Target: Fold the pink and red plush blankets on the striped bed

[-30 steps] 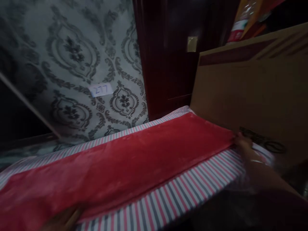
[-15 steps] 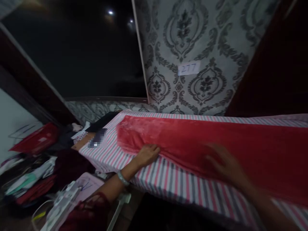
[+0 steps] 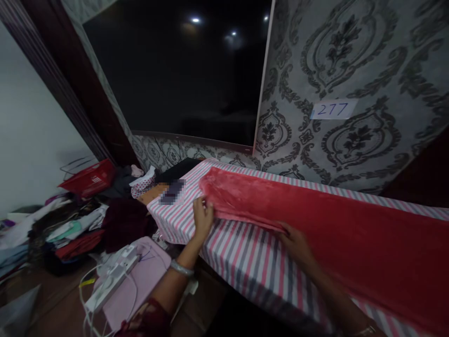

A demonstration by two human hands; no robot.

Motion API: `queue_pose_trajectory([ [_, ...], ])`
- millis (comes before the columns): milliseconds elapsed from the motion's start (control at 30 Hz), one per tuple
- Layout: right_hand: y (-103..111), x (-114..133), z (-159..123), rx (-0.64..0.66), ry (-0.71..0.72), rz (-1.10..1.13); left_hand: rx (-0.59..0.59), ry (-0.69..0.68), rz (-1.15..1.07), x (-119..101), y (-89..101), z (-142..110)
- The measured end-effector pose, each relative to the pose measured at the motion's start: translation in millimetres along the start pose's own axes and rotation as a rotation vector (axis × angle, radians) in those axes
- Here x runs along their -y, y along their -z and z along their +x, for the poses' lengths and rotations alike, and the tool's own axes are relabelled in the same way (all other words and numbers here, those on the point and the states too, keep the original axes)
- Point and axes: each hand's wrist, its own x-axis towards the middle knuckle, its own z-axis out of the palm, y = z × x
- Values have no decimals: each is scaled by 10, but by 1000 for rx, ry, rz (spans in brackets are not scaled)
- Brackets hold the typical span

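A long folded red blanket (image 3: 315, 210), plush in texture, lies along a table covered with a striped tablecloth (image 3: 245, 262). At the blanket's left end, my left hand (image 3: 203, 216) is closed on its near corner. Further right, my right hand (image 3: 294, 243) pinches the near edge, which is slightly lifted between the two hands. The blanket's right end runs out of view.
A large television (image 3: 189, 75) hangs on the patterned wall, beside a paper label (image 3: 333, 109) reading 277. Left of the table are heaped clothes (image 3: 77, 234), a red bag (image 3: 89, 178), and a white power strip (image 3: 112, 278) with loose cords on a pink surface (image 3: 150, 262).
The view has swung left from the cardboard at the right. My right hand has left the blanket's far right end and now grips its near edge. My left hand has shifted to the left corner.
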Motion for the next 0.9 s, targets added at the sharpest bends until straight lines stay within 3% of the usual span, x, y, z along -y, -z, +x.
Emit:
queue_pose_trajectory([
  [67,6,17,14,-34,-37,60,57,367,-217,96,167,168],
  [100,3,30,17,-56,-49,82,114,461,-271,127,212,231],
  [233,-34,29,-10,-146,-80,157,350,715,-494,152,134,334],
  [300,-57,-12,-38,-177,-91,183,340,779,-670,133,-15,348],
  [433,-100,-91,-82,-198,-82,199,89,638,-855,66,-314,454],
  [567,-153,-150,-100,-220,-29,162,-84,498,-757,-48,-384,639],
  [733,-204,-233,-107,-192,104,40,-364,296,-531,-90,-93,670],
  [900,-202,-235,-140,-64,229,-119,-469,300,-394,169,255,506],
])
